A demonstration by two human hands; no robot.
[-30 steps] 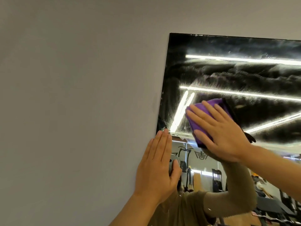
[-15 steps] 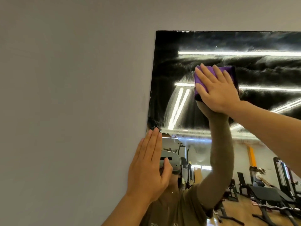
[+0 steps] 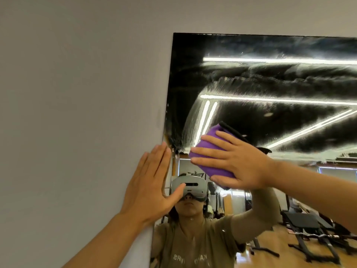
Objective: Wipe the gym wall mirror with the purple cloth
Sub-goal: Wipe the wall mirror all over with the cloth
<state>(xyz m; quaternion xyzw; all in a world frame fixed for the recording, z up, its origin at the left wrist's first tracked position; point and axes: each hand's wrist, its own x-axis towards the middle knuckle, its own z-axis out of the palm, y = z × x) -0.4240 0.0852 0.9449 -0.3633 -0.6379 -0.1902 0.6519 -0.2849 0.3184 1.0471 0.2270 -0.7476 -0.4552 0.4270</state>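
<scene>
Grey wall (image 3: 77, 113) fills the left side, with a mirror (image 3: 270, 84) mounted at right, its upper glass streaked with wipe marks. Right hand (image 3: 239, 163), fingers straight and spread, presses a folded purple cloth (image 3: 208, 149) flat against the glass near the mirror's left edge. Left hand (image 3: 150, 186), fingers straight and together, rests flat across that edge, just beside the cloth.

The only view sits on my head, tilted upward and close to the wall (image 3: 77, 93), which fills the left half of the frame. The mirror (image 3: 270, 78) fills the right half, its top left corner near upper centre. My own headset (image 3: 190, 185) shows reflected at lower centre.
</scene>
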